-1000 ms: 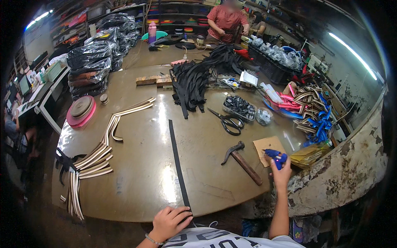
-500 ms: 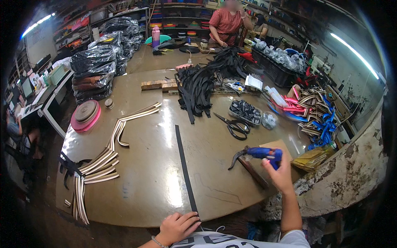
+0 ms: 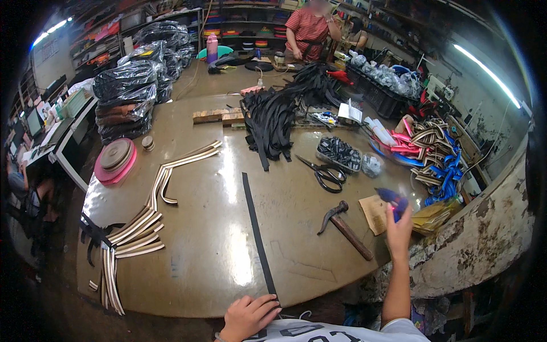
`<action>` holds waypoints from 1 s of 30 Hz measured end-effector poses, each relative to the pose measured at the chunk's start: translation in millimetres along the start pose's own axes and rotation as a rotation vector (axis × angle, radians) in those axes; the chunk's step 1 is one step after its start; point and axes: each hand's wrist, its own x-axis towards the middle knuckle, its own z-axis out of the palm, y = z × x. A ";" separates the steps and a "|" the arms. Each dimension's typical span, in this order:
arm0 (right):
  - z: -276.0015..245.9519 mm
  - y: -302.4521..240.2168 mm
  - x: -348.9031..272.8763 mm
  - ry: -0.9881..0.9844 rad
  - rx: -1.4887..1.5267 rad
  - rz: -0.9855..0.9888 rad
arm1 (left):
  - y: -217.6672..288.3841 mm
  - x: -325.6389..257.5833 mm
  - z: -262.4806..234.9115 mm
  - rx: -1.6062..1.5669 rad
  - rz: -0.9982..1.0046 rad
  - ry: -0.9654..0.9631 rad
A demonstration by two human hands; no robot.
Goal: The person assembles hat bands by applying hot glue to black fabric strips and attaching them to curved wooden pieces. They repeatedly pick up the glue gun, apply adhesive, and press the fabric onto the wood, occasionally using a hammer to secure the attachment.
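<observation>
My right hand (image 3: 399, 229) is closed around a blue glue gun (image 3: 394, 200), blurred by motion, above a piece of brown cardboard (image 3: 373, 214) at the right of the table. At the front edge, my left hand (image 3: 249, 314) has its fingers closed over the near end of a black webbing strap (image 3: 255, 228). That strap runs away from me, flat on the tabletop; my thumb is hidden. A hammer (image 3: 350, 235) with a wooden handle lies between the strap and the cardboard. Beyond it are black-handled scissors (image 3: 325, 174).
Striped straps (image 3: 139, 228) spread over the left side, near webbing rolls (image 3: 115, 161). Black straps (image 3: 268, 122) are heaped at the back beside a tub of black buckles (image 3: 339, 154). Coloured straps (image 3: 436, 148) pile up at right. A person (image 3: 307, 34) stands across the table.
My right hand has carried the glue gun rightward, from above the hammer to above the cardboard, uncovering the hammer. My left hand stays at the strap's end.
</observation>
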 end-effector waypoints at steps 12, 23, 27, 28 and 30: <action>-15.4 104.7 -9.1 -0.128 -0.273 0.227 | 0.1 -0.5 -1.5 -0.093 0.015 0.046; 18.6 119.4 -47.1 0.117 -0.034 0.278 | -5.5 -1.1 2.9 -0.039 0.128 0.057; 15.7 116.3 -46.3 0.130 0.027 0.300 | -3.3 -1.0 2.1 -0.045 0.085 0.049; 14.8 116.2 -46.1 0.128 0.010 0.283 | -2.3 -1.0 1.5 -0.053 0.060 0.047; 14.4 117.5 -46.0 0.126 -0.014 0.260 | -0.8 -0.4 0.4 -0.038 0.068 0.042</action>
